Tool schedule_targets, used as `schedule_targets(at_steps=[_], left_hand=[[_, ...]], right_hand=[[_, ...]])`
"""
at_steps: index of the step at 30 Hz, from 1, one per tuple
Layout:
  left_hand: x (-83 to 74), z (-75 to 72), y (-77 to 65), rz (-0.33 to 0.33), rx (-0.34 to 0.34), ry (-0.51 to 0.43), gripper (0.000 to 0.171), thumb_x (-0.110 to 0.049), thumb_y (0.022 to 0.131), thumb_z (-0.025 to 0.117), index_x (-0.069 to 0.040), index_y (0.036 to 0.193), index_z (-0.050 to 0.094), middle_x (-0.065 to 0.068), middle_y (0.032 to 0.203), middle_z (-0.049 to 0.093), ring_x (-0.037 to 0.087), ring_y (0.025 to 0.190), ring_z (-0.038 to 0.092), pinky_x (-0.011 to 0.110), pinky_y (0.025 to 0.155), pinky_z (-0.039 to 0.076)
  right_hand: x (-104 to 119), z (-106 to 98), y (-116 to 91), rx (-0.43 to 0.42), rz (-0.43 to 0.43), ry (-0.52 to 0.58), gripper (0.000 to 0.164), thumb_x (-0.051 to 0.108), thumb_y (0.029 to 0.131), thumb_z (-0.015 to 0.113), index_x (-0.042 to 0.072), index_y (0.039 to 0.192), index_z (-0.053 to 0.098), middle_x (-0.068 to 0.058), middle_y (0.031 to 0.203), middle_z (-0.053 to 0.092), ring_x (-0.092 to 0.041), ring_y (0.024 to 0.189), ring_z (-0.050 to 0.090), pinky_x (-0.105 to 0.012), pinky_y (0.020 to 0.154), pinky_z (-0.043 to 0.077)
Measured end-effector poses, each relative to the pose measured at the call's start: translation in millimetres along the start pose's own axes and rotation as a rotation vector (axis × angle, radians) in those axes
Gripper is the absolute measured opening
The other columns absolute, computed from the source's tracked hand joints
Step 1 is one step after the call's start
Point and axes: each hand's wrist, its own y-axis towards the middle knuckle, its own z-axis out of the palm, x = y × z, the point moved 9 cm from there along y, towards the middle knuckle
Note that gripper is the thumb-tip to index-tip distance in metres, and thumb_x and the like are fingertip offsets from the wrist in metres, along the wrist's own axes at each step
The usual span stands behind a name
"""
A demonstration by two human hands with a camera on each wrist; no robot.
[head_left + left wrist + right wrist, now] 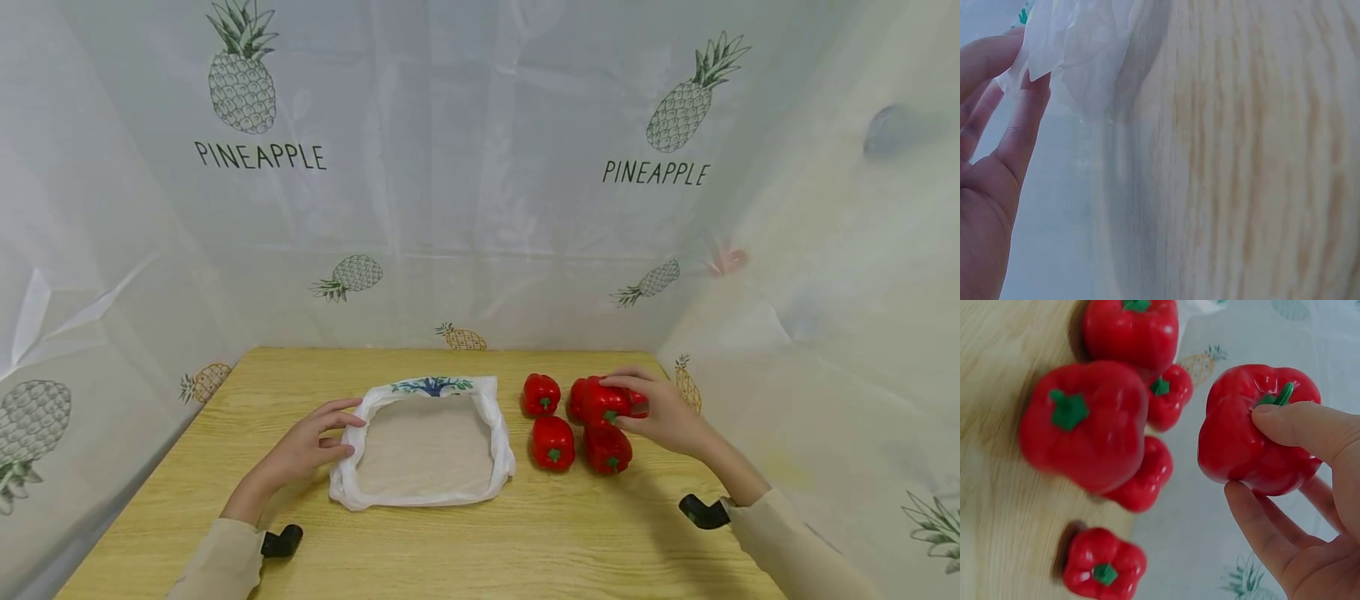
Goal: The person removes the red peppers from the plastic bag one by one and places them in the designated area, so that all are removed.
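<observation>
On the wooden table, a white plastic bag (pixel 505 450) with a tree print stands with its mouth spread wide. My left hand (pixel 311 446) is at the bag's left rim; the left wrist view shows thumb and fingers holding a fold of the thin plastic, some fingertips hidden behind it. With thumb and fingertips, my right hand (pixel 667 412) grips a red bell pepper (pixel 1232 440) by its sides, the thumb beside its green stem. Several more red bell peppers stand close by, including one nearest the bag (pixel 553 443) and one below the right hand (pixel 607 450).
The wooden table (pixel 420 550) ends at a hanging translucent curtain (pixel 465 167) printed with pineapples, which also encloses both sides. Black wrist mounts (pixel 282 542) stick out at the sleeves. The peppers stand right of the bag.
</observation>
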Motion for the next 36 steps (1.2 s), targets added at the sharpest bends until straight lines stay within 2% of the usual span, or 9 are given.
schedule_targets(at_steps=[5,11,16,21,25,32,36], left_hand=[[-1.5,-0.1,-0.3,-0.002,-0.001,0.005,0.035,-0.011,0.097,0.079,-0.008,0.131,0.070,0.013,0.168,0.036,0.043,0.136,0.051,0.040,0.102,0.058],[-2.3,-0.5,-0.3,-0.004,0.000,-0.002,0.035,-0.011,0.097,0.079,-0.012,0.131,0.071,0.013,0.169,0.036,0.043,0.137,0.051,0.040,0.103,0.058],[-1.1,-0.8,-0.6,-0.008,-0.002,-0.004,0.036,-0.011,0.096,0.079,-0.012,0.132,0.071,0.013,0.169,0.036,0.030,0.135,0.056,0.037,0.102,0.058],[0.2,-0.7,-0.6,-0.008,-0.002,-0.002,0.036,-0.011,0.096,0.079,-0.012,0.131,0.071,0.014,0.168,0.036,0.021,0.133,0.057,0.037,0.102,0.059],[0.7,-0.6,-0.8,-0.012,-0.003,0.001,0.037,-0.011,0.096,0.079,-0.011,0.132,0.071,0.014,0.168,0.036,0.024,0.135,0.056,0.037,0.102,0.059],[-1.7,-0.3,-0.6,-0.025,-0.007,0.004,0.036,-0.008,0.096,0.079,-0.008,0.131,0.071,0.013,0.169,0.036,0.043,0.139,0.051,0.041,0.103,0.059],[-2.0,-0.7,-0.7,-0.029,-0.009,0.003,0.037,-0.009,0.096,0.080,-0.009,0.131,0.071,0.012,0.169,0.037,0.040,0.138,0.052,0.039,0.103,0.059]], right_hand=[[-12.1,-8.7,-10.8,-0.002,0.011,0.014,0.063,-0.009,0.081,0.087,0.011,0.137,0.069,-0.010,0.138,0.061,-0.029,0.114,0.064,-0.031,0.076,0.066],[-27.0,-16.4,-23.4,-0.008,-0.004,0.042,0.063,-0.013,0.080,0.086,0.008,0.137,0.069,-0.013,0.136,0.062,-0.024,0.111,0.063,-0.029,0.074,0.066],[-38.5,-18.8,-31.3,0.006,-0.019,0.097,0.062,-0.014,0.079,0.087,0.006,0.134,0.069,-0.013,0.134,0.061,-0.014,0.114,0.064,-0.032,0.075,0.067],[-50.3,-20.5,-38.8,0.008,-0.013,0.093,0.060,-0.012,0.078,0.089,0.007,0.132,0.070,-0.013,0.132,0.063,-0.009,0.113,0.063,-0.031,0.075,0.066],[-59.1,-19.1,-44.7,0.015,-0.005,0.081,0.062,-0.012,0.076,0.090,0.010,0.131,0.071,-0.014,0.131,0.063,-0.010,0.112,0.063,-0.029,0.074,0.066],[-67.8,-16.0,-53.1,0.046,0.031,0.099,0.062,-0.011,0.076,0.090,0.009,0.132,0.070,-0.018,0.135,0.061,-0.008,0.113,0.062,-0.027,0.074,0.065],[-71.9,-15.0,-56.1,0.051,0.043,0.098,0.061,-0.010,0.076,0.090,0.010,0.131,0.071,-0.019,0.135,0.062,-0.009,0.113,0.061,-0.028,0.072,0.066]])
